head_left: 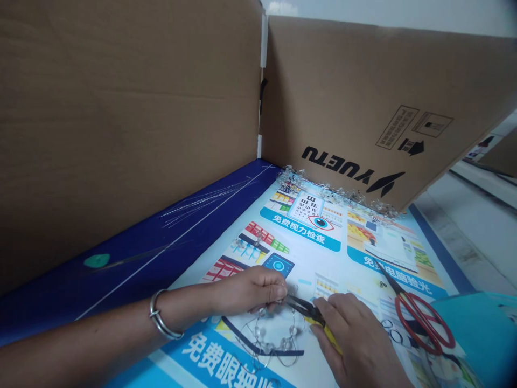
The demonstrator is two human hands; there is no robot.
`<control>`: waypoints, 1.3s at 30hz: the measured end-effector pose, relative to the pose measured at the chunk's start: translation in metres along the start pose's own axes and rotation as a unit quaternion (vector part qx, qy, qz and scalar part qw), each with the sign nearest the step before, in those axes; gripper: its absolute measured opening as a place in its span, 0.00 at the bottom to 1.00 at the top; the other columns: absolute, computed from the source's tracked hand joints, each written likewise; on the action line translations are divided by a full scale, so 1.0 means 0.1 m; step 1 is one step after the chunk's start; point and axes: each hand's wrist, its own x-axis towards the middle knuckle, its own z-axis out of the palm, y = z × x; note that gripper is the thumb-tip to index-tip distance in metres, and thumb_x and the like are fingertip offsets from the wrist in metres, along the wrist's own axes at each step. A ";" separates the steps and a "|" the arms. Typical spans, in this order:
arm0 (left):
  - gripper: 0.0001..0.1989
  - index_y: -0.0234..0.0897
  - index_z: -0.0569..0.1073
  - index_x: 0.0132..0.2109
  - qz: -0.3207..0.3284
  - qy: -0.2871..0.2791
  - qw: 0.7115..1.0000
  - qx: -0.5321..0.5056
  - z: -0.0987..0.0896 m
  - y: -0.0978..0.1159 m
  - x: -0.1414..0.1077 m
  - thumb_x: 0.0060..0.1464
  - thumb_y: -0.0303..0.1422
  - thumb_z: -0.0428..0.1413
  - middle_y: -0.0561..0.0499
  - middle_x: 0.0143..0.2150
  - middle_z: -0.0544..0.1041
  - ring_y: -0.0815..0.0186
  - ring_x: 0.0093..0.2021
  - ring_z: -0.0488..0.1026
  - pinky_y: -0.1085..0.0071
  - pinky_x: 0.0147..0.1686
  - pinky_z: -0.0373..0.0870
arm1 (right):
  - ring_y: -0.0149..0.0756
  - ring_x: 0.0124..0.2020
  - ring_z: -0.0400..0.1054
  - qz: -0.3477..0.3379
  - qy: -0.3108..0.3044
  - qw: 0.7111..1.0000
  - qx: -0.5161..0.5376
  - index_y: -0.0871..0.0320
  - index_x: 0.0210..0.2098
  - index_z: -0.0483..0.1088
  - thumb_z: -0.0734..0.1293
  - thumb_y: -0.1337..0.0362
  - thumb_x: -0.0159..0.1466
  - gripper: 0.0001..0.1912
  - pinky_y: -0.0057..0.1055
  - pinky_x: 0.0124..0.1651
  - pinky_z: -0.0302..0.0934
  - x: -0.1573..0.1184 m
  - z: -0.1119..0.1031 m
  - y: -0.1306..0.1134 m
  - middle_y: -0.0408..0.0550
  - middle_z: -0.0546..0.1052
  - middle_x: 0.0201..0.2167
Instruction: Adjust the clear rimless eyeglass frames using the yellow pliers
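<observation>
Before cardboard walls (129, 118), left hand (254, 291) pinches beaded wire (285, 344) while right hand (359, 337) grips pliers (306, 309).

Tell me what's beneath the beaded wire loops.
Beneath the beaded wire loops, the printed sheet shows between the wires, including a dark blue line; whatever the left hand covers cannot be seen.
</observation>
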 end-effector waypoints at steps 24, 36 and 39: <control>0.19 0.33 0.66 0.28 0.034 -0.030 0.997 0.056 0.00 0.05 0.01 0.58 0.44 0.47 0.55 0.23 0.66 0.73 0.23 0.59 0.77 0.25 0.56 | 0.39 0.32 0.61 -0.046 -0.055 0.997 -0.036 0.58 0.43 0.65 0.61 0.64 0.60 0.11 0.35 0.34 0.55 0.02 -0.01 0.01 0.48 0.69 0.31; 0.19 0.33 0.66 0.29 0.031 -0.032 0.995 0.086 0.00 0.03 0.01 0.58 0.45 0.46 0.54 0.24 0.66 0.71 0.25 0.62 0.77 0.27 0.59 | 0.36 0.29 0.60 -0.068 -0.074 0.992 -0.080 0.57 0.43 0.65 0.62 0.65 0.58 0.12 0.32 0.29 0.50 0.00 0.00 0.00 0.45 0.67 0.29; 0.20 0.34 0.67 0.29 0.038 -0.028 0.993 0.111 0.00 0.03 0.02 0.58 0.45 0.46 0.54 0.24 0.66 0.71 0.25 0.62 0.77 0.27 0.58 | 0.36 0.29 0.60 -0.067 -0.076 0.992 -0.069 0.57 0.42 0.65 0.61 0.66 0.59 0.11 0.31 0.29 0.50 0.00 0.01 0.00 0.45 0.67 0.29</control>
